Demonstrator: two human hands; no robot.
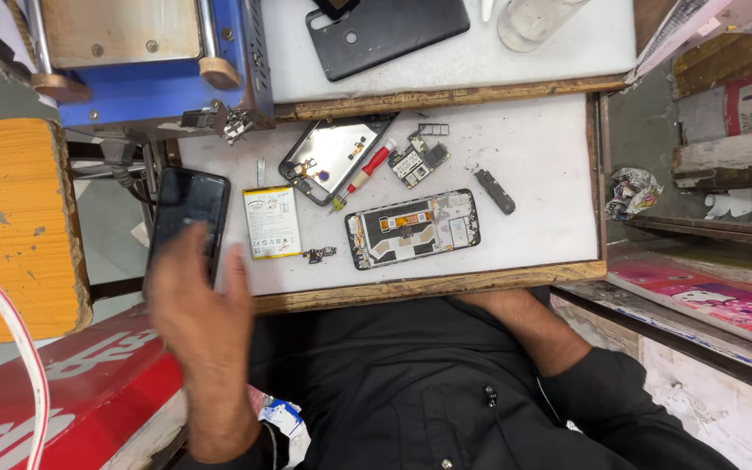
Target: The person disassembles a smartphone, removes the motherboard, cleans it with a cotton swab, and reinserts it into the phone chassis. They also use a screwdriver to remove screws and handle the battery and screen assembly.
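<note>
Head view: left hand (pixel 198 318) grips black slab phone (pixel 186 218); right hand hidden under desk (pixel 533 157), state unclear. Silver-framed phone chassis (pixel 412 229) opened, white battery (pixel 271 222), green circuit board (pixel 418 159) out; reassembly pending.

Left hand (pixel 204 306) grips a black phone (pixel 188 211) at the tray's (pixel 550 165) left edge; beside it lie a white battery (pixel 271 222), an opened phone frame (pixel 412 228), a red screwdriver (pixel 364 174) and a circuit board (pixel 418 159)

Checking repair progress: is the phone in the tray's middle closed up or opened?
Opened: the phone lies with its back off, internal boards and connectors exposed.
</note>
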